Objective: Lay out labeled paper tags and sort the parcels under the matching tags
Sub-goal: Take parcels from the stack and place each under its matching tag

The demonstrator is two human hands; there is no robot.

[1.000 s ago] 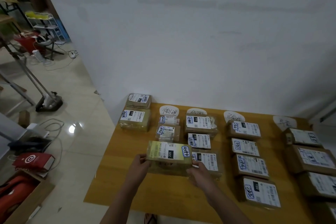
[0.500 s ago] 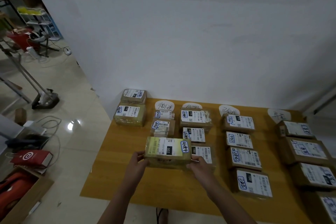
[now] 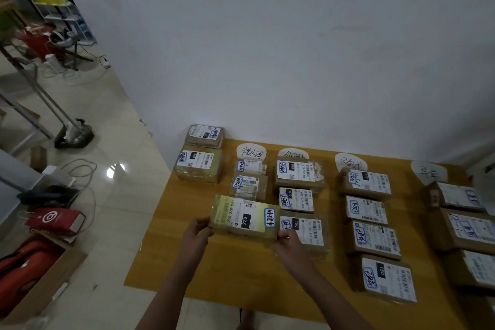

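Parcel [image 3: 245,218] labelled "220" gripped at both short ends, on the near side of the two parcels under the leftmost paper tag [image 3: 251,153]. Right end overlapping the near parcel [image 3: 304,230] of the second column. Contact with the bench [image 3: 214,276]: cannot tell. Bare bench surface near and left of the parcel, out to both edges; close-packed columns to the right. Left hand [image 3: 197,233] clamped on the left end, right hand [image 3: 288,242] clamped on the right end, forearms reaching in over the near edge. On the floor at far left: open cardboard box [image 3: 51,284] holding a red item [image 3: 21,268].
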